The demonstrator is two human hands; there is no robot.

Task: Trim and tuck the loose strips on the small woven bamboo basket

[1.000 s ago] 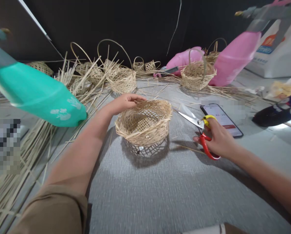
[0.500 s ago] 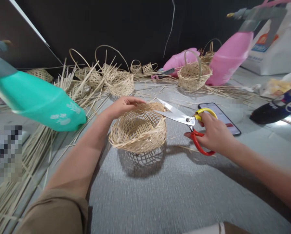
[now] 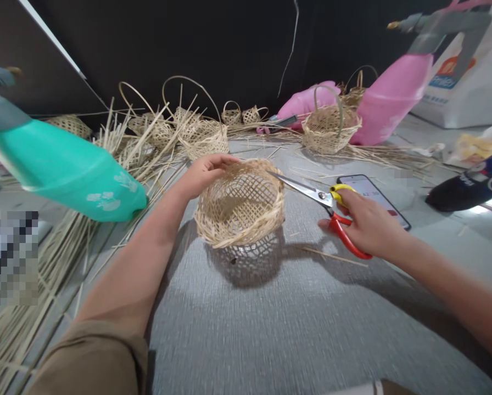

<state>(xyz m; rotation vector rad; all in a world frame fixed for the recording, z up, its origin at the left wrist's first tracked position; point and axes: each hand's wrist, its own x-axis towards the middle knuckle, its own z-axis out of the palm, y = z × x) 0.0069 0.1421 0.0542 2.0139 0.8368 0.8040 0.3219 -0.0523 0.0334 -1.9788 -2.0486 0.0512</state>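
One woven basket [image 3: 250,197], mouth tipped toward the person, is at the middle of the grey surface [image 3: 229,340]. The left hand [image 3: 207,175] has its fingers bent together, pinching the far-left rim. The right hand's [image 3: 367,225] fingers curl through the handles of one pair of scissors [image 3: 323,196], blades nearly together, tips at the right rim. Beyond: one phone [image 3: 380,197], one green spray bottle [image 3: 73,170], two pink bottles [image 3: 394,99].

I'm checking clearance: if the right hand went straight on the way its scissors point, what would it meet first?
Probably the nearest basket: the scissors in the right hand point at its right side and overlap it in view, though depth is unclear.
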